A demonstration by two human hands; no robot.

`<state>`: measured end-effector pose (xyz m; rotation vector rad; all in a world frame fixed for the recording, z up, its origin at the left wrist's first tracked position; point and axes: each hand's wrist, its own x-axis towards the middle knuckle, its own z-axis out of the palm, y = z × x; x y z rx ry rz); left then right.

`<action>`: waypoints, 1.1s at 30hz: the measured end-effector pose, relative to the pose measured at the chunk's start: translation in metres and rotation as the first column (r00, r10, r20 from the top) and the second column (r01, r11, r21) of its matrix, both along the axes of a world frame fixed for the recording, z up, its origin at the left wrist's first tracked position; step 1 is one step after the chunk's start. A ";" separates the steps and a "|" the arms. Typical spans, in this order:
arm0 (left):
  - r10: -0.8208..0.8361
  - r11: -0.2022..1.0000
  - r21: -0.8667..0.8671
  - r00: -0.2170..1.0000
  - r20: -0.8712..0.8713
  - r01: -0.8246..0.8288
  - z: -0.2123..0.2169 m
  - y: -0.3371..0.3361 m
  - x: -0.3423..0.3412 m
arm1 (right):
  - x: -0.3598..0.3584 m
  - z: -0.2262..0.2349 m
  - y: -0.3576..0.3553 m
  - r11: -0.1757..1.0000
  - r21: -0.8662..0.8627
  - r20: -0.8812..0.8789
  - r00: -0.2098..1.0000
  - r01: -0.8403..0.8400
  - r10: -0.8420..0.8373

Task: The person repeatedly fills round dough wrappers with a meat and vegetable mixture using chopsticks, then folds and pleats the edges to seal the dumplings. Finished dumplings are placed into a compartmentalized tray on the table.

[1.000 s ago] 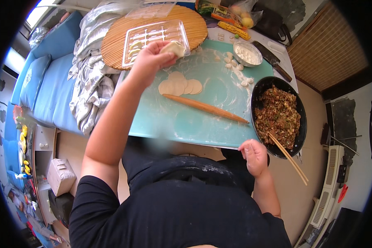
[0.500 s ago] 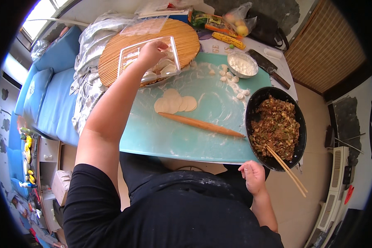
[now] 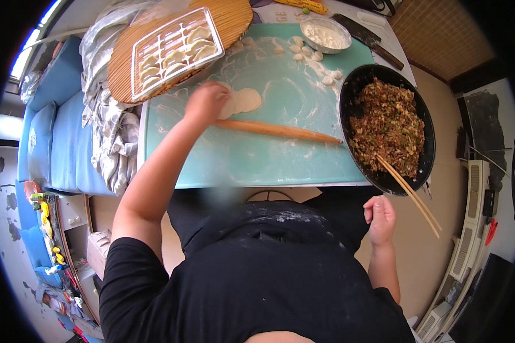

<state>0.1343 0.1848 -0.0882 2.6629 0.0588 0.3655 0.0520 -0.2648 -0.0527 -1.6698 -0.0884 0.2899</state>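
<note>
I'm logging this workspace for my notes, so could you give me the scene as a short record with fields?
Left hand: at the round dough wrappers; grip unclear
Right hand: loosely curled near the black pan, nothing visible in it
Rolling pin: on the teal mat, near side of the wrappers
Tray: divided, holding dumplings, on a round woven board
Pan contents: chopped filling, chopsticks resting in it
Bowl: white flour, near small dough pieces
Cleaver: right of the bowl
</note>
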 end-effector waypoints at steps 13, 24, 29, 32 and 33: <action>0.083 0.991 -0.088 0.970 -0.230 -0.105 -0.031 0.034 0.013 | -0.011 0.000 -0.061 0.681 0.176 -0.079 0.700 0.710 -0.710; 0.010 0.985 -0.172 0.998 0.057 0.000 0.003 -0.001 -0.007 | 0.044 0.030 -0.062 0.781 0.153 0.209 0.753 0.605 -0.624; -0.022 0.136 -0.989 0.998 -0.060 -0.056 0.020 -0.052 -0.025 | 0.083 0.038 -0.041 0.948 -0.139 0.237 0.939 0.286 -0.249; -0.138 -0.298 -0.949 0.988 -0.067 -0.106 0.022 -0.081 -0.046 | 0.089 0.048 -0.053 0.965 -0.121 0.250 0.948 0.233 -0.197; -0.164 -0.402 -0.905 0.984 -0.074 -0.135 0.021 -0.091 -0.055 | 0.086 0.055 -0.056 0.963 -0.060 0.254 0.937 0.264 -0.241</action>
